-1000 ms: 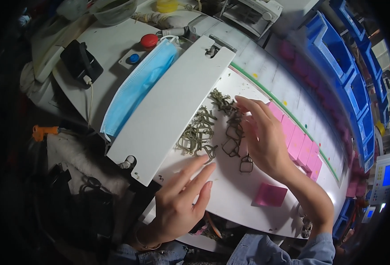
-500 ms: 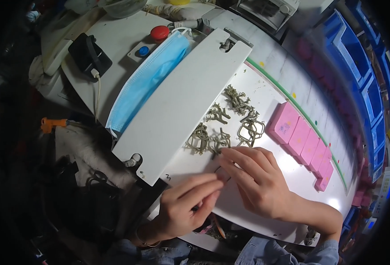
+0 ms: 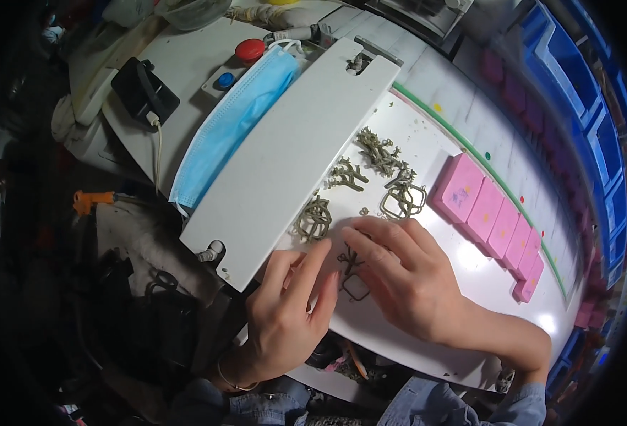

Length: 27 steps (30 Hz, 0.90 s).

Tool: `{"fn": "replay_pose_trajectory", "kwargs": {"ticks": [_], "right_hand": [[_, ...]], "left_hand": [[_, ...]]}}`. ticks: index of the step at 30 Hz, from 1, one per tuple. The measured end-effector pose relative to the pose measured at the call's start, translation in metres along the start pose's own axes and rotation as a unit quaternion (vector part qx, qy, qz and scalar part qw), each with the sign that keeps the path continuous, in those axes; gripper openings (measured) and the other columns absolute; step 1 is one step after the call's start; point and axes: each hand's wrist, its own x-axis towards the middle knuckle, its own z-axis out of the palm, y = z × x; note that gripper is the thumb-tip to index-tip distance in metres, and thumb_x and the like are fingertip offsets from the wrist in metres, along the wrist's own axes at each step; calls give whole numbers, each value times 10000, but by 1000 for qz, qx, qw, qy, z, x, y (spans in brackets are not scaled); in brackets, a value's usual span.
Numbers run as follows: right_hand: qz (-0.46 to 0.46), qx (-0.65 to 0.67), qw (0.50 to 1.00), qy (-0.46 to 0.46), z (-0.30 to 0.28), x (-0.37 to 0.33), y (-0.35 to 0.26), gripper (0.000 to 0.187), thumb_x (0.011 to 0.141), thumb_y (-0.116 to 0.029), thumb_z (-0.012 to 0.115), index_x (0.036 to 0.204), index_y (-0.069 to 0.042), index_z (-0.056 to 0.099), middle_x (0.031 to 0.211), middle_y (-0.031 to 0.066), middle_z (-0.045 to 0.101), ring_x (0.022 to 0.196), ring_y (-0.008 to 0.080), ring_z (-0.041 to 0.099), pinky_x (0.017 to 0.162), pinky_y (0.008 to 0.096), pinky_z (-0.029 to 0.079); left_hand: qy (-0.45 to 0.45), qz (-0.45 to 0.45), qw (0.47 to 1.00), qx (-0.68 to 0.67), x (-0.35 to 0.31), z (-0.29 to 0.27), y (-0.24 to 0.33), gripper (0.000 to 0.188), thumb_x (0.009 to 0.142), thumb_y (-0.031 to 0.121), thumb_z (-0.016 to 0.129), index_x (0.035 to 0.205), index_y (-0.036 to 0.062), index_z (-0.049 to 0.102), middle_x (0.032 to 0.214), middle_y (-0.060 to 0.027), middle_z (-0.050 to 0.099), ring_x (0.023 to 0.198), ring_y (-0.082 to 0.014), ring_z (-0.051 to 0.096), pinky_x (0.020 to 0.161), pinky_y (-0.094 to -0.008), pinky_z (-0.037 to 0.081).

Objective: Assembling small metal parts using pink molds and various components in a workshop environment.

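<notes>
My left hand (image 3: 285, 316) is held over the near edge of the white work surface, thumb and fingers apart, with nothing in it. My right hand (image 3: 416, 284) is low over the surface, its fingers bent and close together at small olive-green pieces; what its fingertips grip is hidden. Beside its thumb lies a dark olive piece with a square loop (image 3: 356, 286) and thin branches. Farther away are a looped olive piece (image 3: 315, 219), a branched cluster (image 3: 347, 175), a larger tangled pile (image 3: 381, 153) and some square-looped frames (image 3: 403, 201).
A raised white panel (image 3: 285, 170) runs along the left, with a blue face mask (image 3: 235, 128) behind it. Pink blocks (image 3: 487, 216) stand in a row at right, near a green strip (image 3: 462, 145). Blue bins (image 3: 576, 92), a red button (image 3: 250, 50) and a black adapter (image 3: 143, 92) lie farther out.
My hands have parted: the left has drawn back left and its fingers have spread. The right is slightly lower, and the square-looped piece now shows between the hands.
</notes>
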Motion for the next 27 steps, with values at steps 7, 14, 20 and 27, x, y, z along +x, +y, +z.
{"fn": "replay_pose_trajectory", "kwargs": {"ticks": [7, 14, 20, 27], "right_hand": [[29, 16, 999, -14, -2, -8, 0, 348, 654, -22, 651, 993, 10, 575, 917, 106, 536, 748, 246, 512, 641, 327, 457], [55, 8, 998, -6, -5, -11, 3, 254, 668, -25, 665, 907, -5, 582, 822, 97, 530, 723, 249, 515, 608, 336, 451], [85, 63, 994, 6, -6, -8, 5, 260, 686, -34, 663, 923, -17, 558, 805, 104, 527, 719, 261, 517, 605, 344, 448], [149, 97, 984, -6, -2, 2, -5, 256, 708, -80, 672, 919, -26, 537, 744, 95, 522, 702, 278, 520, 587, 363, 444]], "left_hand": [[57, -2, 997, -56, -9, 3, 1, 412, 743, -27, 649, 1139, -31, 536, 753, -72, 527, 587, -144, 549, 461, -243, 433], [48, 7, 999, -8, -2, 8, 0, 363, 751, -31, 644, 1104, -35, 558, 696, -62, 528, 501, -107, 494, 434, -238, 394], [13, 47, 998, -36, -5, 5, -1, 319, 754, -1, 653, 1065, -15, 581, 698, -71, 529, 527, -134, 540, 454, -251, 430], [59, -31, 993, -93, -8, 9, 1, 261, 743, -22, 659, 992, -11, 582, 707, -58, 515, 494, -118, 515, 438, -241, 421]]}}
